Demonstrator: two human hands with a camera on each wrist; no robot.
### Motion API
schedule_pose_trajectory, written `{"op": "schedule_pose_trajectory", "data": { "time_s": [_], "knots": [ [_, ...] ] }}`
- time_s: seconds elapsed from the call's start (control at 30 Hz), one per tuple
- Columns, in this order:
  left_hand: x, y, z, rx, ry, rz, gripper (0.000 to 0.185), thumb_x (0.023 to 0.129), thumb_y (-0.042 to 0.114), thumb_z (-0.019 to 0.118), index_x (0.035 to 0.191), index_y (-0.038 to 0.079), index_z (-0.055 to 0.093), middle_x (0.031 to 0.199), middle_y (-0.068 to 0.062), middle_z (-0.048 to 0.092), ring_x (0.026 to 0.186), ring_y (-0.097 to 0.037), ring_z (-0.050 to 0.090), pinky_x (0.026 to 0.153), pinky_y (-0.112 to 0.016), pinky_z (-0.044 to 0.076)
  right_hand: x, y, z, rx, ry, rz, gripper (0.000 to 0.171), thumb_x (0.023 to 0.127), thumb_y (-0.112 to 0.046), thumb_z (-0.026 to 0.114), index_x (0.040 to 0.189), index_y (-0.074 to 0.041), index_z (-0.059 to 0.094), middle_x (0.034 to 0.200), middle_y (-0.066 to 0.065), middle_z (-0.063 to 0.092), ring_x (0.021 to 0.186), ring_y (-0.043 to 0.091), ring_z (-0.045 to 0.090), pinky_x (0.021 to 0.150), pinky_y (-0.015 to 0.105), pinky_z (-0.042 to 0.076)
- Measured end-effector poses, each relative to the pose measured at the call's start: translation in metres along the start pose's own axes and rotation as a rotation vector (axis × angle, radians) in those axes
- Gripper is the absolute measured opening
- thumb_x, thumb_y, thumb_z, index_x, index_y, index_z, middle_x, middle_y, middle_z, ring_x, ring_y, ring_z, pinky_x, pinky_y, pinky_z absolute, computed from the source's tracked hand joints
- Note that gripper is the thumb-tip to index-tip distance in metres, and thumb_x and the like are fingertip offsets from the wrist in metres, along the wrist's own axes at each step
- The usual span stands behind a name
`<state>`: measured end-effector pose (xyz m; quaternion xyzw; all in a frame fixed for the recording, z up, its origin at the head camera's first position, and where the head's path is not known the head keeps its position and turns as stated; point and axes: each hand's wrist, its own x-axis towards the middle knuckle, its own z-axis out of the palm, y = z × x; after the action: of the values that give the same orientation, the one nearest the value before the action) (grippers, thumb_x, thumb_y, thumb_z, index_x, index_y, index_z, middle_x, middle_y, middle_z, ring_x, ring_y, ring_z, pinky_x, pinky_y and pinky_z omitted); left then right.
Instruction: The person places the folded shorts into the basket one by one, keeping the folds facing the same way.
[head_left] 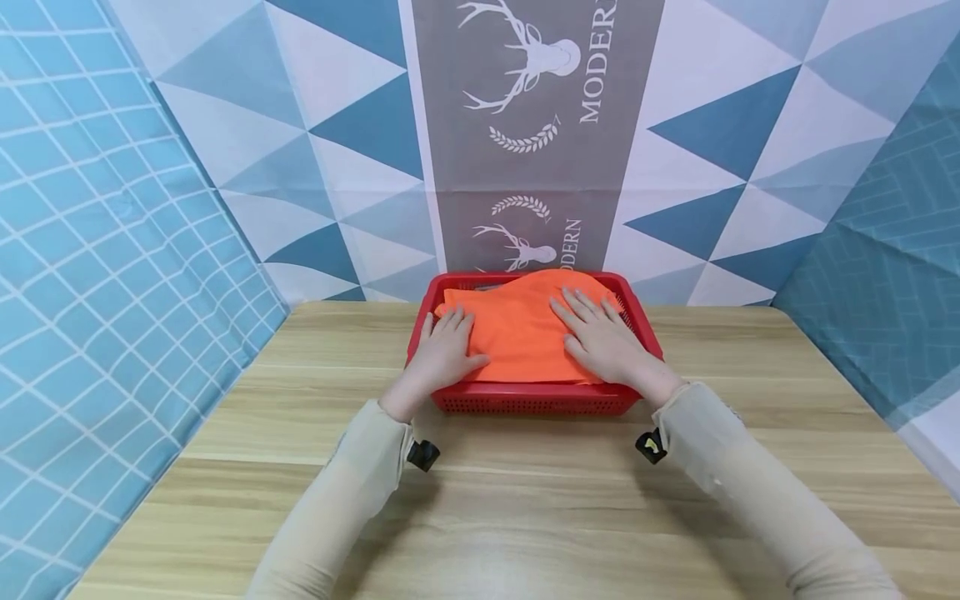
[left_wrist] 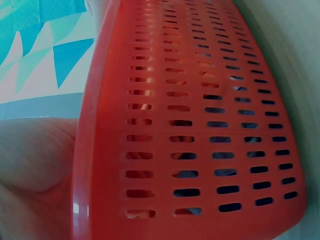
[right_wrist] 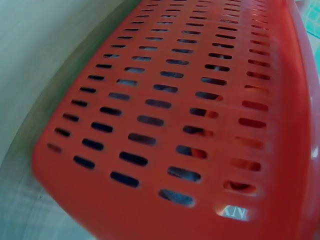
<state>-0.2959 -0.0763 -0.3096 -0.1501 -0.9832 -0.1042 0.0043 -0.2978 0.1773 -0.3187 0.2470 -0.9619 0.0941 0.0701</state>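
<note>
A folded orange cloth (head_left: 517, 333) lies in a red plastic basket (head_left: 525, 398) with slotted walls. My left hand (head_left: 446, 353) rests on the cloth's left side, fingers extended and thumb out toward the middle. Spread over the right side of the cloth is my right hand (head_left: 604, 340), its fingers pointing up and left. In the left wrist view, part of the left palm (left_wrist: 35, 155) shows beside the basket's rim (left_wrist: 85, 165). The slotted wall (right_wrist: 165, 110) fills most of the right wrist view, where orange and darker cloth shows through the slots and the right hand is out of sight.
The basket stands near the back edge of a wooden table (head_left: 517, 508). Behind it hangs a patterned backdrop (head_left: 360, 150) with deer heads and triangles. Blue checked fabric (head_left: 97, 250) hangs along the left side, and teal fabric (head_left: 885, 242) along the right.
</note>
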Motion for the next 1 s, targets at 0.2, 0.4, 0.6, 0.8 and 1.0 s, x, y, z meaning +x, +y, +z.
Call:
{"op": "schedule_pose_trajectory", "data": {
  "time_s": [0.2, 0.4, 0.6, 0.8, 1.0],
  "knots": [
    [0.005, -0.003, 0.001, -0.052, -0.097, -0.007, 0.083, 0.083, 0.041, 0.061, 0.144, 0.003, 0.02, 0.148, -0.017, 0.023, 0.137, -0.031, 0.02, 0.111, -0.05, 0.01, 0.003, 0.004, 0.007, 0.152, -0.128, 0.101, 0.061, 0.094, -0.033, 0.038, 0.146, -0.008, 0.016, 0.151, 0.012, 0.017, 0.138, 0.031, 0.012, 0.11, 0.051, 0.013],
    [0.011, -0.01, 0.008, -0.115, -0.191, -0.015, 0.08, 0.085, 0.043, 0.058, 0.145, 0.005, 0.02, 0.148, -0.015, 0.023, 0.136, -0.03, 0.022, 0.11, -0.051, 0.015, 0.004, 0.006, 0.012, 0.226, -0.156, 0.127, 0.057, 0.096, -0.032, 0.034, 0.144, -0.005, 0.02, 0.15, 0.014, 0.019, 0.138, 0.03, 0.014, 0.11, 0.049, 0.015],
    [0.015, -0.012, 0.008, -0.137, -0.222, -0.016, 0.079, 0.085, 0.045, 0.057, 0.145, 0.008, 0.021, 0.149, -0.013, 0.023, 0.135, -0.029, 0.025, 0.107, -0.05, 0.025, 0.007, 0.012, 0.011, 0.238, -0.219, 0.101, 0.059, 0.097, -0.033, 0.033, 0.145, -0.005, 0.016, 0.151, 0.014, 0.014, 0.139, 0.031, 0.009, 0.11, 0.05, 0.014],
    [0.016, -0.013, 0.008, -0.202, -0.228, -0.013, 0.078, 0.085, 0.043, 0.058, 0.145, 0.009, 0.022, 0.149, -0.011, 0.025, 0.134, -0.027, 0.028, 0.105, -0.046, 0.03, 0.006, 0.021, 0.012, 0.301, -0.287, 0.073, 0.063, 0.097, -0.039, 0.031, 0.147, -0.008, 0.007, 0.153, 0.013, 0.005, 0.139, 0.032, 0.002, 0.109, 0.055, 0.011],
    [0.015, -0.014, 0.006, -0.175, -0.143, -0.008, 0.076, 0.081, 0.044, 0.062, 0.142, 0.011, 0.032, 0.141, -0.01, 0.039, 0.126, -0.027, 0.039, 0.101, -0.047, 0.034, 0.002, 0.024, 0.012, 0.34, -0.195, 0.063, 0.061, 0.095, -0.039, 0.037, 0.146, -0.011, 0.016, 0.151, 0.013, 0.016, 0.137, 0.034, 0.011, 0.106, 0.058, 0.016]
  ]
}}
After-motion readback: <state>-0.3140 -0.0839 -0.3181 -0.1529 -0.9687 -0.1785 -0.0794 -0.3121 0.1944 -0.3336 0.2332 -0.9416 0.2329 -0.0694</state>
